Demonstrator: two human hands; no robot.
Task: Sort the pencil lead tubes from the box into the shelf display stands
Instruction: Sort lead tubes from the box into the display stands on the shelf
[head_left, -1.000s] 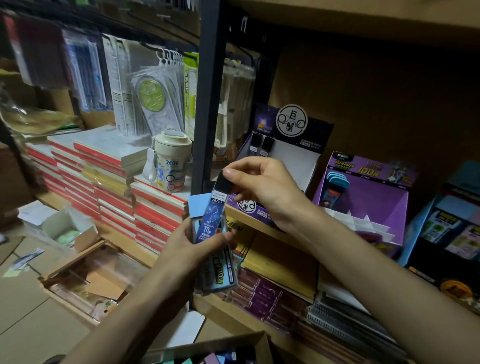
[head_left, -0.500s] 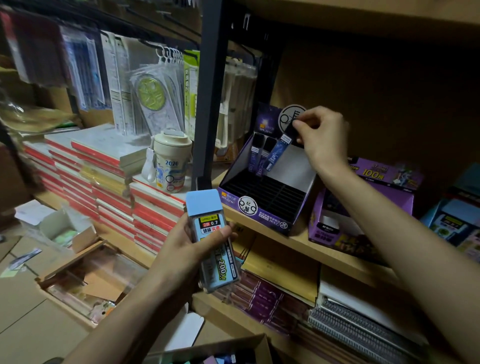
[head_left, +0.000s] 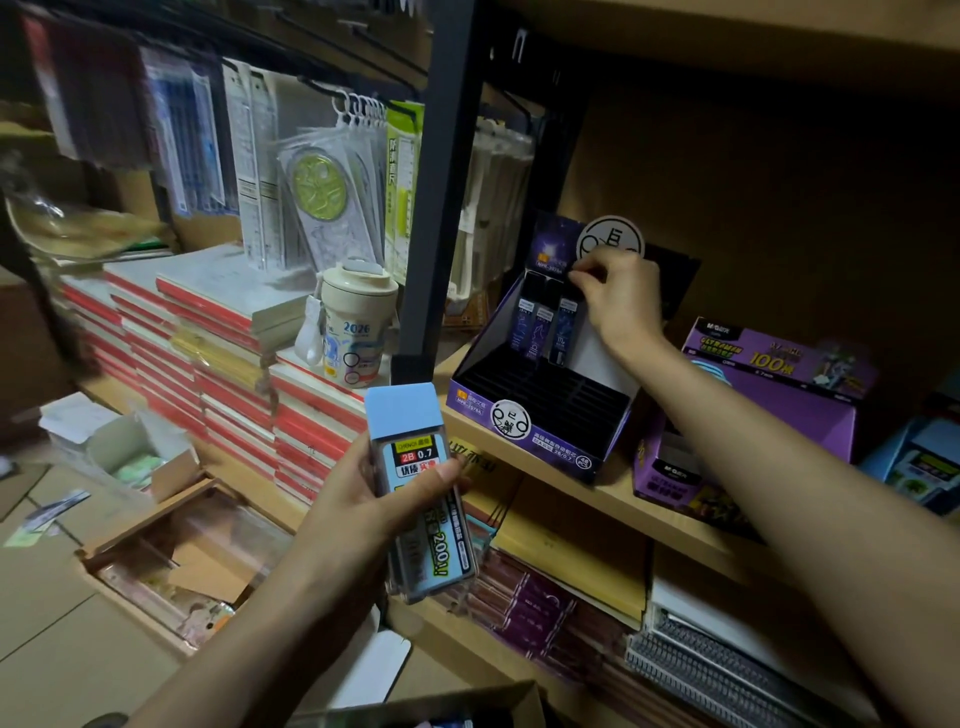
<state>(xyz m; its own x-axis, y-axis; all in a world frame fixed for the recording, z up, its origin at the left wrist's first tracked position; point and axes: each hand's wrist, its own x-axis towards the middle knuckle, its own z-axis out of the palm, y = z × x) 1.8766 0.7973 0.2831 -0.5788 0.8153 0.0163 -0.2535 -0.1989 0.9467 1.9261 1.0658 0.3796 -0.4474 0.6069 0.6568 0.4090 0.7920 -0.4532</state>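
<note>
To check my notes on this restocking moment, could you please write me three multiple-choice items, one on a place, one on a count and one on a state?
1. Where do the dark lead tubes stand?
A) in the back row of the purple display stand
B) on the stacked notebooks
C) in a box on the floor

2. How many tubes stand in that stand?
A) two
B) three
C) five

3. What is the left hand doing?
A) hanging empty
B) gripping the blue-capped lead case
C) pressing flat on the shelf

Answers:
1 A: they stand upright against the stand's back panel.
2 B: three stand side by side, with the right hand pinching the top of the rightmost tube.
3 B: its fingers and thumb wrap the case.
</note>
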